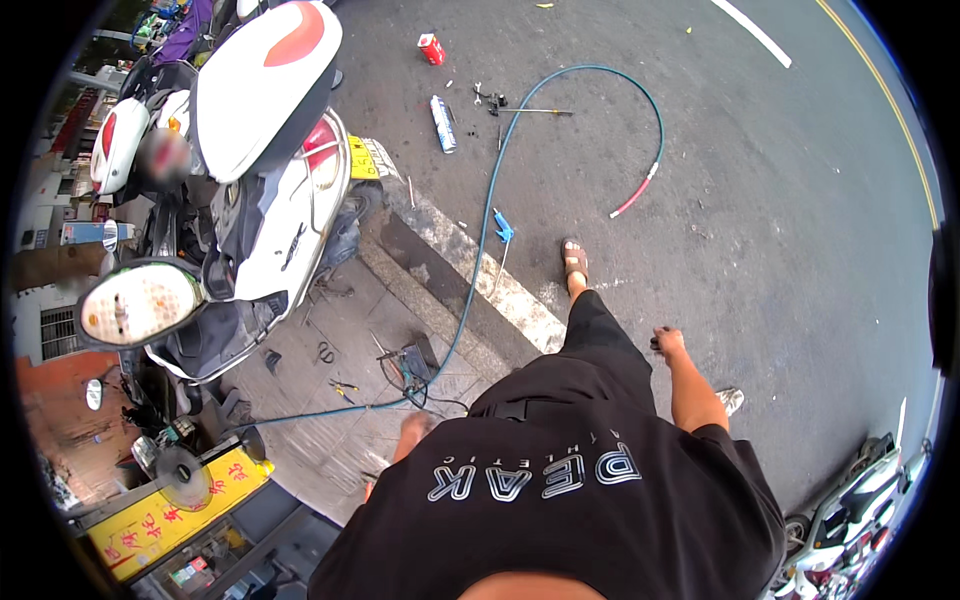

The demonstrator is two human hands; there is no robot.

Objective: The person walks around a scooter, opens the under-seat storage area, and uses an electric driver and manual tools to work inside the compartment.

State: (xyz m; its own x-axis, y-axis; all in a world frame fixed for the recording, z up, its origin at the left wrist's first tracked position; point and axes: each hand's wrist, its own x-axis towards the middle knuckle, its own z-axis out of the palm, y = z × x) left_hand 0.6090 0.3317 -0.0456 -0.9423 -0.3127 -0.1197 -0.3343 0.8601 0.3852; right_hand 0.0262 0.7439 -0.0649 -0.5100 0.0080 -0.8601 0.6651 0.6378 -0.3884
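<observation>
My right hand (669, 343) hangs out to the right over the asphalt. Its fingers are curled, and a small dark spot shows at them that I cannot make out. Blurred by motion, my left hand (415, 428) is low at my left side, partly behind my black shirt; its fingers do not show clearly. Nearest to it are a coiled cable and dark box (418, 360) on the paving. A blue-green hose (489, 190) runs past there and loops across the road to a red end piece (632, 197). Beside the hose lies a blue air blow gun (502, 228).
A white scooter (265, 235) stands at left on the paving, behind a kerb (480, 275). On the asphalt ahead lie a spray can (442, 125), a red container (431, 48), a wrench (478, 94) and a long rod (545, 111). Pliers (342, 388) lie left; parked vehicles (850, 510) stand lower right.
</observation>
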